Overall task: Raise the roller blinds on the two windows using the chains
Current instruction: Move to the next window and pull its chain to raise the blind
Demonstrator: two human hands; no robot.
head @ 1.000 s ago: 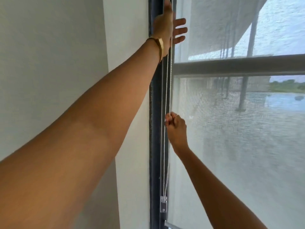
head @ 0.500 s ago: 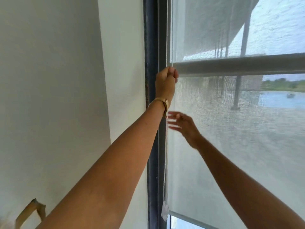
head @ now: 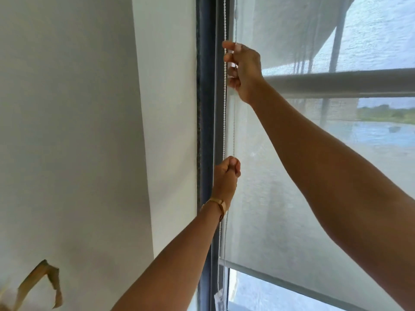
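A white bead chain (head: 224, 122) hangs in two strands along the dark window frame (head: 205, 131). My left hand (head: 225, 178), with a gold bracelet at the wrist, is a fist closed on the chain at mid height. Higher up, my right hand (head: 243, 68) curls its fingers around the chain's right strand. The translucent grey roller blind (head: 280, 198) covers most of the window. Its bottom bar (head: 292, 286) sits low, with a strip of bare glass below it.
A white wall (head: 89, 131) fills the left side. A dry brown leaf (head: 45, 279) pokes in at the lower left. The chain's clear plastic holder (head: 219, 299) hangs at the bottom of the frame. A horizontal window bar (head: 348, 83) shows through the blind.
My left hand has come down the chain from up high to mid height. My right hand has let go, risen and gripped the chain above it. The blind's bottom bar sits higher.
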